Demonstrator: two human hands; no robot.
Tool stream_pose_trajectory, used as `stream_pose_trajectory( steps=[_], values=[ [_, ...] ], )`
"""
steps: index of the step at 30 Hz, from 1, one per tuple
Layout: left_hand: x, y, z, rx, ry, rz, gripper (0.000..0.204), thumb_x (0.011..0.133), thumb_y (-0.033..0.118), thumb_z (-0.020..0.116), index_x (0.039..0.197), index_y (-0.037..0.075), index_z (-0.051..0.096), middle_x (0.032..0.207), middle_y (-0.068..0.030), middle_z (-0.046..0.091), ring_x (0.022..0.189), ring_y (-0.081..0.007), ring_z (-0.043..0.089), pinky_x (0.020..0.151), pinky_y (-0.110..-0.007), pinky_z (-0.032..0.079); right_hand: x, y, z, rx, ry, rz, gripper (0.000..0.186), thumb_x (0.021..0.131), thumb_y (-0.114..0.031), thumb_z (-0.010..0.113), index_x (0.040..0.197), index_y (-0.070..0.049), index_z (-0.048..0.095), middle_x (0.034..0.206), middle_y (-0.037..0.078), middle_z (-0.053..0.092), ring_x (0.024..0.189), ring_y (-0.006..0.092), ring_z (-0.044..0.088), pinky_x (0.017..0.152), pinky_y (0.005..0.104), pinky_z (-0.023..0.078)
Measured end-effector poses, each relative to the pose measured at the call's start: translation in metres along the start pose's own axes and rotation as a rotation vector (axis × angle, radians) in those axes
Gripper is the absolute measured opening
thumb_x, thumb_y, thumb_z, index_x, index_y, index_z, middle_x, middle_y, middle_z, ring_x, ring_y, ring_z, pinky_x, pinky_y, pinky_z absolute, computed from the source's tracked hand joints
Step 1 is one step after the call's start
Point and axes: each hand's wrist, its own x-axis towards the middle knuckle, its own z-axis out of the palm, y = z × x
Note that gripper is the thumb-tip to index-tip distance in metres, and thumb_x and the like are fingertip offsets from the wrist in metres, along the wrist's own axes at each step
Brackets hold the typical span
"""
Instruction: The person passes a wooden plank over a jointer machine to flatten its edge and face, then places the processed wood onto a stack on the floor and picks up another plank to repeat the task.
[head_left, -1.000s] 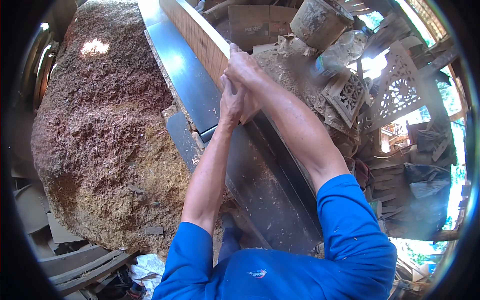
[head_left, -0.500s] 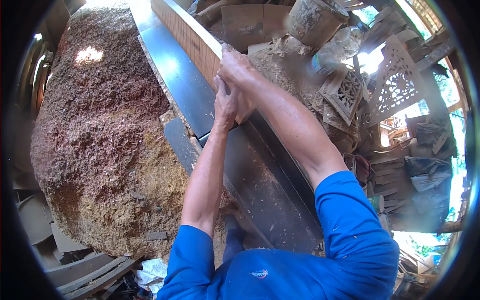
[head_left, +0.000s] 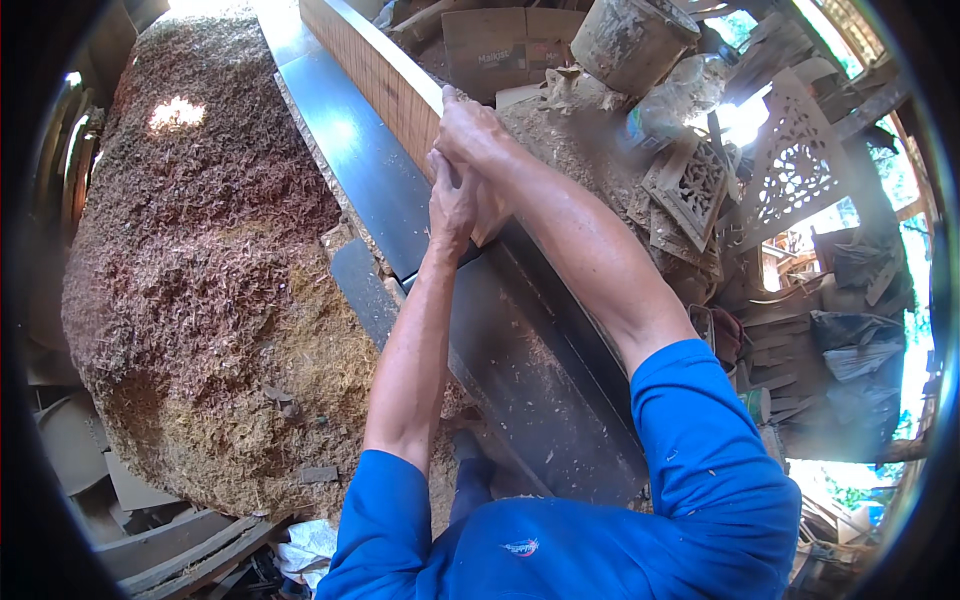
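Note:
A long wooden board (head_left: 385, 85) stands on edge along the shiny metal table of a jointer (head_left: 360, 160). Over the board's top edge near its close end, my right hand (head_left: 470, 132) is closed, fingers wrapped round it. Just below, my left hand (head_left: 452, 208) grips the board's left face low down, its thumb near the right hand. The left fingertips are partly hidden against the wood. Nearer to me, the darker half of the jointer table (head_left: 520, 360) carries scattered shavings, with a long black fence (head_left: 570, 320) along its right side.
A big heap of wood shavings (head_left: 200, 260) rises left of the jointer. Beyond it on the right are a cardboard box (head_left: 485, 50), a dirty bucket (head_left: 635, 45), a clear plastic bottle (head_left: 675, 100) and carved openwork panels (head_left: 795, 165). Curved wood pieces (head_left: 185, 550) lie at lower left.

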Motion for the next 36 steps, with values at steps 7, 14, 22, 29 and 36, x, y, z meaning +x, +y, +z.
stream_pose_trajectory(
  steps=[7,14,22,29,36],
  values=[
    [0.005,0.001,-0.002,0.032,-0.015,-0.033,0.098,0.090,0.061,0.052,0.156,0.000,0.014,0.144,-0.0346,0.043,0.132,-0.0472,0.046,0.108,-0.042,0.038,0.003,-0.002,-0.002,0.014,0.009,-0.003,0.081,0.086,-0.015,0.064,0.155,-0.004,0.022,0.130,0.026,0.059,0.124,0.0388,0.057,0.104,0.0456,0.048],
    [0.005,0.002,-0.003,0.026,-0.004,-0.002,0.096,0.091,0.060,0.051,0.156,0.000,0.014,0.145,-0.0342,0.042,0.133,-0.0462,0.045,0.108,-0.042,0.038,0.004,-0.002,-0.001,0.012,0.010,-0.022,0.082,0.085,-0.015,0.064,0.154,-0.002,0.022,0.127,0.028,0.060,0.121,0.0395,0.059,0.103,0.0453,0.049],
    [0.007,-0.005,0.000,-0.013,0.041,0.004,0.086,0.094,0.061,0.052,0.155,0.006,0.026,0.150,-0.0239,0.042,0.136,-0.0363,0.045,0.109,-0.039,0.036,0.011,-0.002,0.004,-0.012,0.061,-0.039,0.082,0.081,-0.019,0.071,0.149,0.001,0.029,0.120,0.029,0.063,0.115,0.0406,0.062,0.099,0.0451,0.051],
    [0.009,-0.004,0.000,-0.009,0.009,-0.027,0.090,0.093,0.059,0.052,0.155,0.001,0.020,0.151,-0.0271,0.038,0.138,-0.0377,0.041,0.111,-0.038,0.035,0.013,-0.001,0.003,-0.007,0.010,-0.026,0.079,0.085,-0.015,0.064,0.153,0.000,0.025,0.127,0.026,0.061,0.121,0.0395,0.059,0.102,0.0440,0.049],
    [0.019,-0.008,0.022,-0.238,0.001,0.055,0.087,0.099,0.053,0.053,0.156,0.000,0.015,0.152,-0.0200,0.041,0.134,-0.0223,0.043,0.109,-0.032,0.037,0.035,0.033,0.020,0.092,0.218,-0.166,0.051,0.096,-0.021,0.047,0.138,0.007,0.043,0.101,0.031,0.067,0.094,0.0428,0.067,0.082,0.0524,0.053]
  ],
)
